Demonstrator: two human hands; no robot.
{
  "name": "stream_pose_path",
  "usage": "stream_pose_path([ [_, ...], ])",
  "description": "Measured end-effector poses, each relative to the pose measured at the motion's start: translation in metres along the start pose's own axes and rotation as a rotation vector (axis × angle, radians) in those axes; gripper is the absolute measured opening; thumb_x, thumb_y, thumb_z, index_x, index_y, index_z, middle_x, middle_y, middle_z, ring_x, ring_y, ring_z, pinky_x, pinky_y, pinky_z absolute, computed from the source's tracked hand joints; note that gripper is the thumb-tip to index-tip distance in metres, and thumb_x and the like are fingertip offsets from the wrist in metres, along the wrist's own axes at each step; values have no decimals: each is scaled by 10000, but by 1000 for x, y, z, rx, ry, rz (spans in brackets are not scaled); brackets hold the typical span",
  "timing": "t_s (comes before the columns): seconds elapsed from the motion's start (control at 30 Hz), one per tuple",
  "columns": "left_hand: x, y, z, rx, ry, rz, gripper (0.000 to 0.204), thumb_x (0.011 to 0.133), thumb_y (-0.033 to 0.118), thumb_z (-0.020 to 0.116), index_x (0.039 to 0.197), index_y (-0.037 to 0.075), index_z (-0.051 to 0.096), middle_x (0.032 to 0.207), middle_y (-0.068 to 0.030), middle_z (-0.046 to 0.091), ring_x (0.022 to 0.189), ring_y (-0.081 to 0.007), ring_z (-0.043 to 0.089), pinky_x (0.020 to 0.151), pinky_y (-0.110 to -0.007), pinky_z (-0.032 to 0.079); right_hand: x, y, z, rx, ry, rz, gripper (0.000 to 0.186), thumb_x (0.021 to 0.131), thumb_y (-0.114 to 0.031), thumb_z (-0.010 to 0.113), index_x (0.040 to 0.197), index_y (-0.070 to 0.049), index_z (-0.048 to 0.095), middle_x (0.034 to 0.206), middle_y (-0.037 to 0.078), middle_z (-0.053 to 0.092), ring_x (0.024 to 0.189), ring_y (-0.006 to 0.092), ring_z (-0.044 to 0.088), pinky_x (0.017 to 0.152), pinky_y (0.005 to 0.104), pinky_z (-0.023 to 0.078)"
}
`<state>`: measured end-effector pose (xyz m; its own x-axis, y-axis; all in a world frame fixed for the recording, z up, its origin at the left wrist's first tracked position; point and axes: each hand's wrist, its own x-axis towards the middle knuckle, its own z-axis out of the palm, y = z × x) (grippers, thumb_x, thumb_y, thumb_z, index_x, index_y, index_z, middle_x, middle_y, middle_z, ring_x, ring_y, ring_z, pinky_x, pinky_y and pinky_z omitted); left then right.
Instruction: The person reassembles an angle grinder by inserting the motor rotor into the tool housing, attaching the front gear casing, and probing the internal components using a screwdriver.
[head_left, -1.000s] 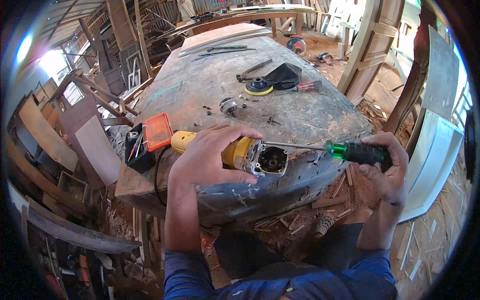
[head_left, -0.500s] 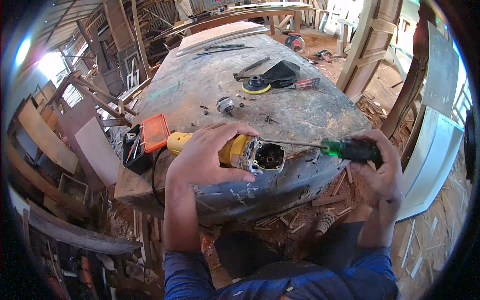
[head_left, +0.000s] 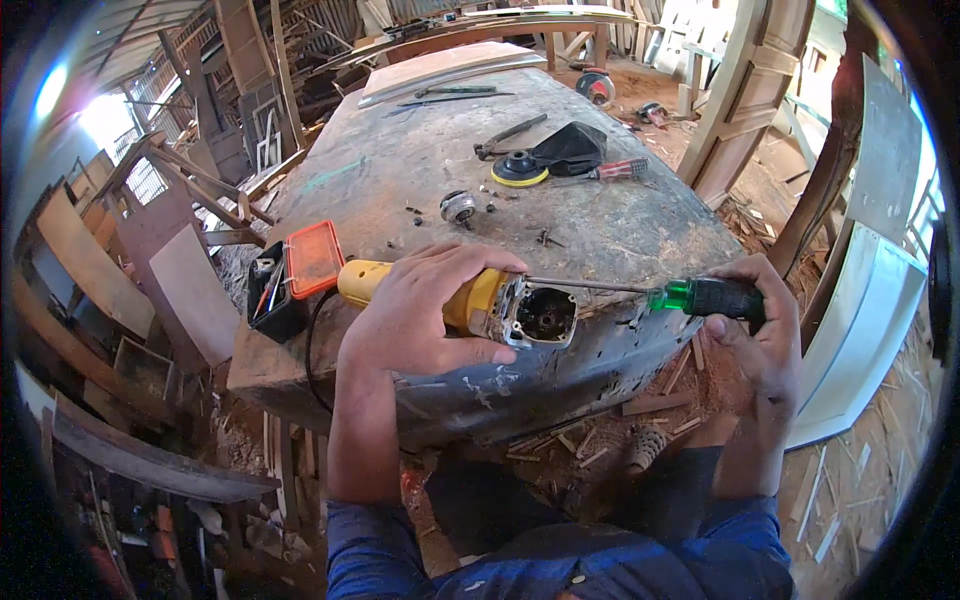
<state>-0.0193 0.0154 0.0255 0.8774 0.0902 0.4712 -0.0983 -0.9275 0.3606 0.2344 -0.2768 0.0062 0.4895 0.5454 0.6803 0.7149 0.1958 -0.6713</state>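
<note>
My left hand (head_left: 410, 315) is wrapped round the yellow body of a power tool (head_left: 366, 283), which looks like an angle grinder or polisher. Its metal gear housing (head_left: 548, 318) faces right with the dark inside exposed. In my right hand (head_left: 765, 335) is a screwdriver with a green and black handle (head_left: 677, 296). The long shaft lies level, its tip against the upper edge of the housing, near my left fingertips. Beyond the tool, a detached metal gear head (head_left: 458, 207) rests on the worktable (head_left: 390, 160) among small loose screws (head_left: 548, 238).
Farther back on the table lie a yellow-edged backing pad (head_left: 519, 169), black cloth-like piece (head_left: 572, 148), red-handled screwdriver (head_left: 622, 169) and pliers-like tool (head_left: 512, 137). An open toolbox with an orange lid (head_left: 313, 258) stands at left. Wooden panels (head_left: 750, 110) lean at right.
The screwdriver stays at the housing's upper edge. My right fingers have shifted slightly on its handle, showing more of the green part. The whole view has moved a little.
</note>
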Motion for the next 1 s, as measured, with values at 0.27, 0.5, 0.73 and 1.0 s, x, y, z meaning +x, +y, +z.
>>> stream_pose_path([
  [0.27, -2, 3, -4, 4, -6, -18, 899, 661, 467, 1047, 1433, 131, 734, 1346, -157, 781, 1315, -420, 728, 1143, -491, 524, 4, 5, -7, -85, -181, 266, 559, 1082, -511, 780, 968, 35, 740, 793, 2, 632, 800, 114, 560, 713, 330, 437],
  [0.5, 0, 2, -4, -13, -16, -20, 893, 663, 460, 1047, 1430, 131, 731, 1356, -151, 782, 1321, -420, 727, 1145, -489, 522, 4, -4, -15, -82, -65, 42, 636, 993, -622, 854, 1015, 7, 762, 777, -30, 626, 756, 111, 580, 740, 292, 458],
  [0.73, -1, 2, 1, -36, 8, -2, 885, 668, 467, 1045, 1430, 143, 733, 1349, -150, 783, 1305, -419, 732, 1145, -494, 516, -2, 23, -19, 40, -221, 287, 572, 1134, -540, 705, 1072, 27, 749, 852, -4, 654, 843, 114, 591, 779, 290, 468],
  [1.0, -5, 2, -2, -9, 0, -40, 895, 673, 507, 1042, 1425, 134, 733, 1333, -143, 787, 1290, -420, 735, 1135, -497, 522, -2, -3, -15, -58, -115, -36, 541, 948, -442, 954, 1208, 0, 781, 1061, 90, 790, 1058, 215, 754, 958, 352, 577],
])
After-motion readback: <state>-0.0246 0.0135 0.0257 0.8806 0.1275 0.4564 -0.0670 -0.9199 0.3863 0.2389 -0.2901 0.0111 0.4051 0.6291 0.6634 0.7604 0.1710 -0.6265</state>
